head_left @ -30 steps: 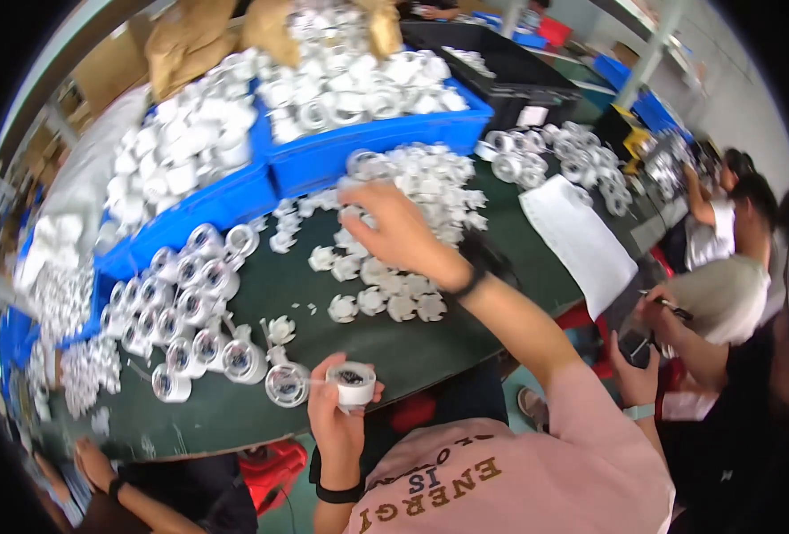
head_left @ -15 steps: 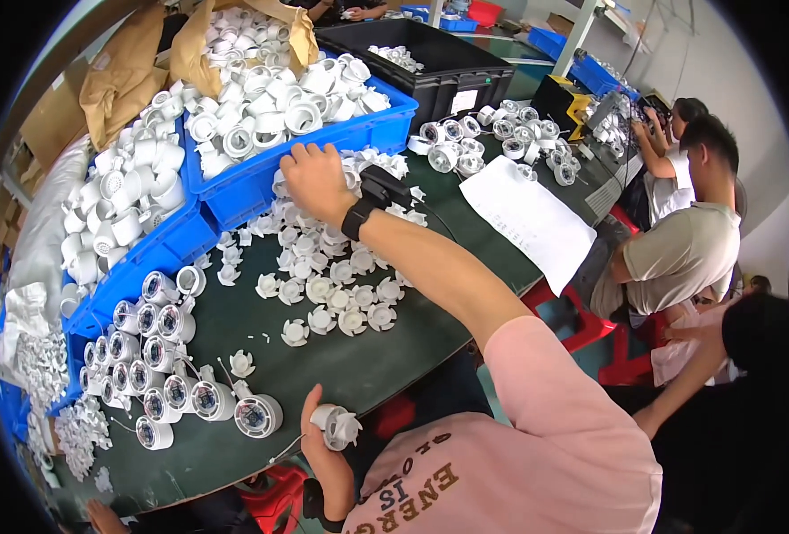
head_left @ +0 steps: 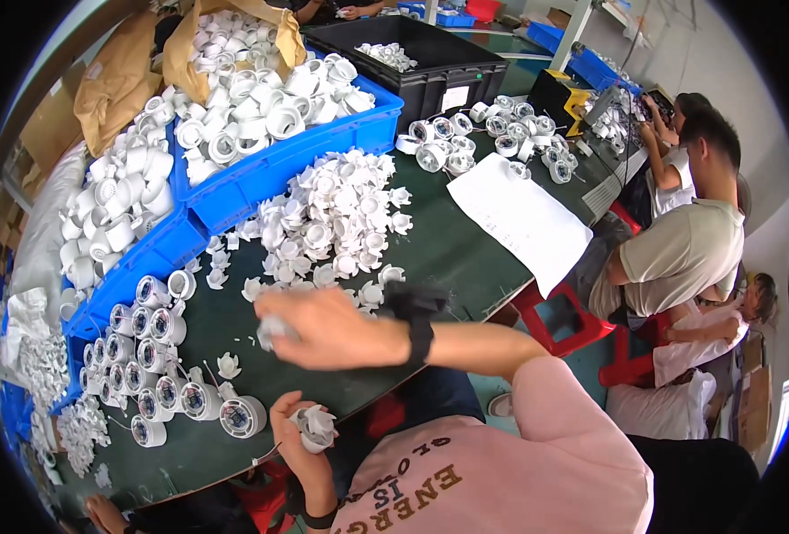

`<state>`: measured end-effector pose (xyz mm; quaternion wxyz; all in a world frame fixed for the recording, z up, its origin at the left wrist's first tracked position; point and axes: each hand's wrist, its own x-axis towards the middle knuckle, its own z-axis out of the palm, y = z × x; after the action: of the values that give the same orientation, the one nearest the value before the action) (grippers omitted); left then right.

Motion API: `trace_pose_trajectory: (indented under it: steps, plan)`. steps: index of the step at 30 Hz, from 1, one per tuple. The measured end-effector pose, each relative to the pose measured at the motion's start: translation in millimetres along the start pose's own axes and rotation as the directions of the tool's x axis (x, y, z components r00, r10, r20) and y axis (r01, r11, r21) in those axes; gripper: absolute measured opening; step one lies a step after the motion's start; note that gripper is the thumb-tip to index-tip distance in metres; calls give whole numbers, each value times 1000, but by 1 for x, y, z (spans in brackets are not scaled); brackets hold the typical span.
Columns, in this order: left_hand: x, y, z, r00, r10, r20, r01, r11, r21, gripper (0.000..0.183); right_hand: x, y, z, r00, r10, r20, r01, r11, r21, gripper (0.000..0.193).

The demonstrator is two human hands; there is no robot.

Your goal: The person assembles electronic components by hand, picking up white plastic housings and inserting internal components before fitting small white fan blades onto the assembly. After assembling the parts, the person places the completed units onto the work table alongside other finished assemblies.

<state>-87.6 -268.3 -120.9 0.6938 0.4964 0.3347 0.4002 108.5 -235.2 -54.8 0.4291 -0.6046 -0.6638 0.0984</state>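
My left hand [head_left: 295, 445] is closed round a white finned plastic part [head_left: 316, 429], just off the table's near edge; a thin wire shows beside it. Over the table, blurred by motion, my right hand [head_left: 328, 327] grips a smeared white plastic piece [head_left: 276, 332] at its fingertips. Beyond it lies a heap of white petal-shaped plastic caps [head_left: 332, 214]. To the left stand several white round housings [head_left: 167, 393] with clear fronts and dark insides. One loose petal-shaped cap [head_left: 228, 366] lies between them and my right hand.
Blue bins [head_left: 296, 147] full of white cups line the table's far left side. A black crate [head_left: 439, 84] stands behind, near more clear-fronted housings [head_left: 443, 142]. A white paper sheet [head_left: 519, 222] lies at the right. Co-workers [head_left: 679, 231] sit beyond, by red stools [head_left: 564, 320].
My right hand has come back from the heap beside the blue bin toward me, now with a white piece in its fingers. My left hand has shifted slightly left, still holding its part.
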Motion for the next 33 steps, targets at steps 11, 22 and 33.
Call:
trace_pose_trajectory:
  steps: [11,22,33]
  plan:
    - [6,5,7,999,-31,19,27,987,155,33,-98,-7,-13,906,76,417,-345,704,621,51]
    - [5,13,35,1000,-1,4,0,973,230,34,-111,-1,-24,905,122,408,-350,759,548,54]
    - [12,23,54,974,201,102,-225,836,500,36,-126,1,-23,957,182,225,-280,778,563,54]
